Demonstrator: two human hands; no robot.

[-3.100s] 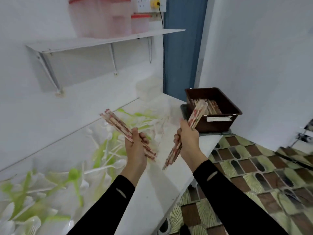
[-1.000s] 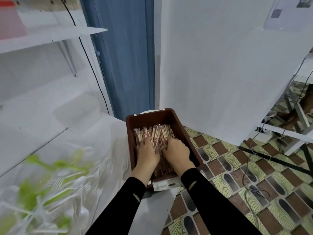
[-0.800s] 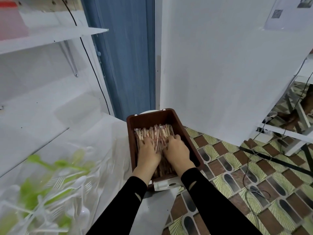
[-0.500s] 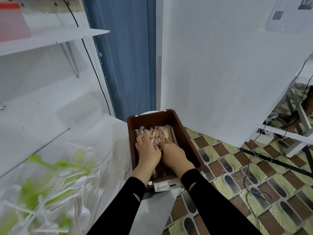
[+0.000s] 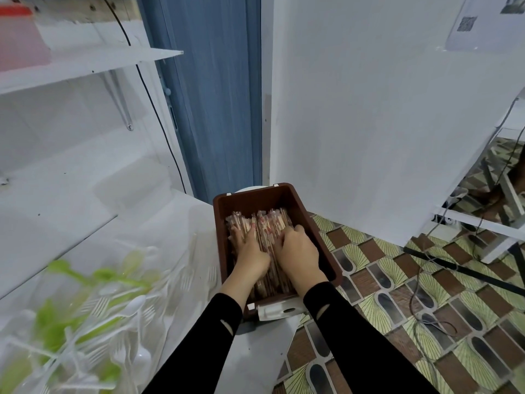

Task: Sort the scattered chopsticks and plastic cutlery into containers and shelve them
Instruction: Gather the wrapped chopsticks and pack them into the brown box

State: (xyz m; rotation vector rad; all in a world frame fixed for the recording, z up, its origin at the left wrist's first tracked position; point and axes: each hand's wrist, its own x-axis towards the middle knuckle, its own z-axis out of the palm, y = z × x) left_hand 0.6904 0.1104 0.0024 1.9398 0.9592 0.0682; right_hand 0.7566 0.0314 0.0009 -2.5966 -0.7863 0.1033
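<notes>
A brown plastic bin (image 5: 301, 206) sits at the right end of the white counter (image 5: 255, 362), filled with paper-wrapped chopsticks (image 5: 268, 223) lying lengthwise. Both my hands are inside the bin, palms down on the pile. My left hand (image 5: 250, 251) rests flat on the left half, fingers stretched forward. My right hand (image 5: 298, 248) presses on the right half, its fingertips dipping into the pile. White and green plastic cutlery (image 5: 85, 322) lies in a heap under clear plastic at the lower left.
A white wall shelf (image 5: 85, 66) hangs at the upper left with a red-lidded container (image 5: 20, 35) on it. A blue door (image 5: 213, 95) and a white panel (image 5: 369, 123) stand behind the bin. Cables (image 5: 426, 294) cross the tiled floor on the right.
I carried a bundle of chopsticks in each hand from the counter to the bin and laid them in. Since then my hands have slid forward and back over the pile.
</notes>
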